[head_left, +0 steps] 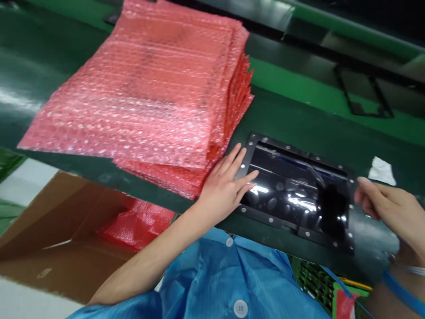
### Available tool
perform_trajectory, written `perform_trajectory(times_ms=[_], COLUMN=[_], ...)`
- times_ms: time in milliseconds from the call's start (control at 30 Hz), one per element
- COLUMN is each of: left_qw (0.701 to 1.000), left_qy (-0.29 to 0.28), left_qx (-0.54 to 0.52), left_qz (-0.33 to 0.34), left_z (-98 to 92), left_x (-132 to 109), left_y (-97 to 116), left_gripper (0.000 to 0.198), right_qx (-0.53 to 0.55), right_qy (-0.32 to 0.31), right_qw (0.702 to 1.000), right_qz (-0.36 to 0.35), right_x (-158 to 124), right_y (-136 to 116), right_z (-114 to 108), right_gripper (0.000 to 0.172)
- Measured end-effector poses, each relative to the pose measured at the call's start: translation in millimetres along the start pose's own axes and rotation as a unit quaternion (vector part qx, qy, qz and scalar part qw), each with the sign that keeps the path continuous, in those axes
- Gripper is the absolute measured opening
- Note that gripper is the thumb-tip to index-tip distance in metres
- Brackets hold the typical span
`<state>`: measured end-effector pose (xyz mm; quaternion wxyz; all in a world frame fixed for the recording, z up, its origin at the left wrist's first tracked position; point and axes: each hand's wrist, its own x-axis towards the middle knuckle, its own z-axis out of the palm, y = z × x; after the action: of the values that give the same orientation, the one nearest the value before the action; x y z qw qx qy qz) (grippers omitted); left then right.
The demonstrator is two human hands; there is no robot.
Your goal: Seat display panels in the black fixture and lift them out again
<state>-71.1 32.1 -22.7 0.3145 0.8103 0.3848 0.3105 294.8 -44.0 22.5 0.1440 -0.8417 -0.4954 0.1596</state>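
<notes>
I observe the left hand (226,186) just past the near right corner of a stack of pink bubble-wrap bags (142,88). Its grip is spread: the fingers (244,160) lie flat and apart, their tips resting on the left edge of a black panel (299,195). The palm lies on the table (299,124), just beside the stack.

The panel lies flat near the table's front edge, between the two hands. It has a glossy, reflective face and a dark frame dotted with small fasteners.

The right hand (388,206) sits at the panel's right end. Its grip is half curled, with the forefinger stretched towards the frame's far right corner. I cannot tell whether it touches or pinches the frame. A blue band (398,283) crosses that wrist.

Surface: the table is dark green and shiny. The stack fills its left portion, fanned along the right side. A white scrap (381,170) lies just beyond the right hand. Farther back on the right, an empty black frame (365,93) lies on a grey strip.

Room: below the table at the left, an open cardboard box (66,248) holds more red bubble wrap (139,223). A blue smock (232,283) fills the lower centre, and a green crate (315,279) shows under the table to its right.
</notes>
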Motion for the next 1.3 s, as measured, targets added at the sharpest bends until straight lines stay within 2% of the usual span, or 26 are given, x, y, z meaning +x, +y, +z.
perform_trajectory(times_ms=[100,200,300,400,467,600,767,833,933,1000,1100,1300], left_qw=[0.999,0.99,0.948,0.909,0.9,0.903,0.908,0.924,0.962,0.967,0.97,0.985], left_qy=[-0.006,-0.089,-0.187,-0.242,-0.257,-0.267,-0.293,-0.27,-0.162,-0.112,-0.082,0.017], left_qx=[0.031,0.025,0.078,0.156,0.18,0.177,0.139,0.135,0.185,0.216,0.222,0.143], left_qz=[0.005,0.109,0.246,0.3,0.301,0.285,0.266,0.233,0.118,0.07,0.062,0.09], left_z=[10.3,42.8,82.9,106.6,110.9,108.9,100.4,93.3,83.0,78.8,75.9,67.0], left_x=[10.5,23.0,33.1,38.1,39.1,40.2,49.9,61.0,81.5,92.9,102.2,103.0], left_y=[22.9,56.2,82.4,91.6,92.2,94.9,96.9,92.6,82.8,76.3,69.4,66.4], left_gripper=[0.024,0.032,0.041,0.045,0.045,0.043,0.04,0.04,0.04,0.042,0.044,0.028], right_qx=[0.002,-0.054,-0.066,-0.09,-0.132,-0.18,-0.164,-0.101,0.009,0.056,0.128,0.301], right_qy=[-0.045,-0.079,-0.124,-0.125,-0.13,-0.138,-0.096,-0.06,0.003,0.028,0.03,-0.046], right_qw=[0.998,0.993,0.988,0.987,0.982,0.973,0.981,0.992,0.998,0.995,0.989,0.952], right_qz=[0.041,0.063,0.058,0.046,0.033,0.032,0.046,0.05,0.065,0.075,0.071,0.002], right_x=[3.5,16.1,34.7,50.8,57.5,61.7,54.0,50.8,48.9,49.1,48.9,41.1], right_y=[-14.1,-15.2,-13.4,-14.3,-15.9,-20.3,-21.8,-18.0,-9.3,-4.2,-0.7,-7.0], right_z=[-4.7,-5.9,-1.0,6.0,8.8,8.4,9.7,12.4,16.3,18.6,21.6,20.7], right_gripper=[0.063,0.057,0.054,0.054,0.056,0.058,0.058,0.057,0.052,0.048,0.048,0.071])
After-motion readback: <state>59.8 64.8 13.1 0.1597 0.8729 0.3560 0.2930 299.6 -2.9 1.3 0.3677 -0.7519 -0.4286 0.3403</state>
